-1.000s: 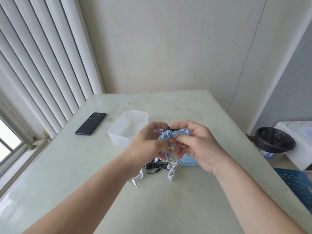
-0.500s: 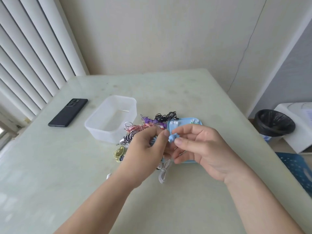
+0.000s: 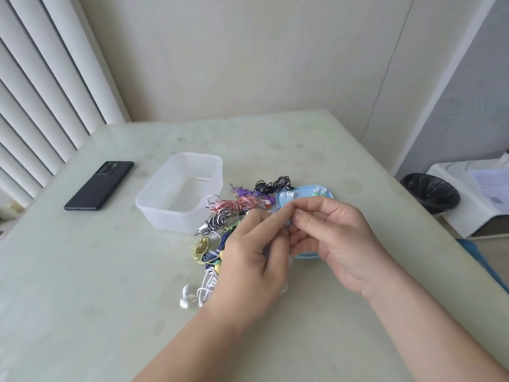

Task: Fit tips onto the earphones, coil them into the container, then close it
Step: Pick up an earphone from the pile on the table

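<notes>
Right now your hands meet just to the right of the clear container, above the blue lid lying on the table. Your left hand and right hand are curled, fingertips pressed together, pinching a pale blue earphone. Only a sliver of it shows, so I cannot tell whether a tip is on it. White tips and green tips sit on the lid's far edge. Beside the container's right wall lie bundled earphones: black, purple, pink and striped. Nearer you lie a yellow bundle and a white pair. A phone lies left of the container.
</notes>
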A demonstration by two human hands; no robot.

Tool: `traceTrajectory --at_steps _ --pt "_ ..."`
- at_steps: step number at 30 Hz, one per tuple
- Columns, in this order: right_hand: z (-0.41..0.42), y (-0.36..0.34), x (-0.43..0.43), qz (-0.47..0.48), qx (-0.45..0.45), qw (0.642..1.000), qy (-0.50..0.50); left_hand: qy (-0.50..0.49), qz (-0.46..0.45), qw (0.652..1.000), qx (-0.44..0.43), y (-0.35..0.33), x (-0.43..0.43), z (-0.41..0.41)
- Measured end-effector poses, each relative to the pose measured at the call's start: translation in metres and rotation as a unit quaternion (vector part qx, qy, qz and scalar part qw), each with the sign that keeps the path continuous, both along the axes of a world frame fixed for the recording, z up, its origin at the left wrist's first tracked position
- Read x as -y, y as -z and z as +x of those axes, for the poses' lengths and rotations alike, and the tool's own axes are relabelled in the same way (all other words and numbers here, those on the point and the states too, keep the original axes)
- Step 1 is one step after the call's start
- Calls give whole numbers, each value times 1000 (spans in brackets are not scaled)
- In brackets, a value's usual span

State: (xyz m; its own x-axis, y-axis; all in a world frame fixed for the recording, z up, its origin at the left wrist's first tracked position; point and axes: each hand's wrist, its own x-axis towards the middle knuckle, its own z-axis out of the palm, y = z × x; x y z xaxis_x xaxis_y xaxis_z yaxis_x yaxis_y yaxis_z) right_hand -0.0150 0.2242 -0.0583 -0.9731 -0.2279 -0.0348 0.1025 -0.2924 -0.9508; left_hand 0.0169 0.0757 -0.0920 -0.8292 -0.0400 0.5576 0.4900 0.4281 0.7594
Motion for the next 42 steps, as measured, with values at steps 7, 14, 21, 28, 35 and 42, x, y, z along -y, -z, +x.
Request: traceTrajectory --at_steps 7,14,21,28,35,42 --pt "2 7 3 34 -71 996 49 -22 8 999 -29 -6 7 -8" --pt "2 8 0 110 -137 984 32 27 156 981 108 -12 12 -6" --pt "2 4 -9 113 -134 984 37 67 189 970 140 -13 5 -4" --pt "-15 -2 -41 230 -184 944 149 63 268 933 230 -15 9 -8" --pt "-26 4 -65 424 -148 890 84 101 278 896 331 -19 12 -6" --pt "-18 15 -44 537 -251 805 30 41 252 907 336 -11 17 -11"
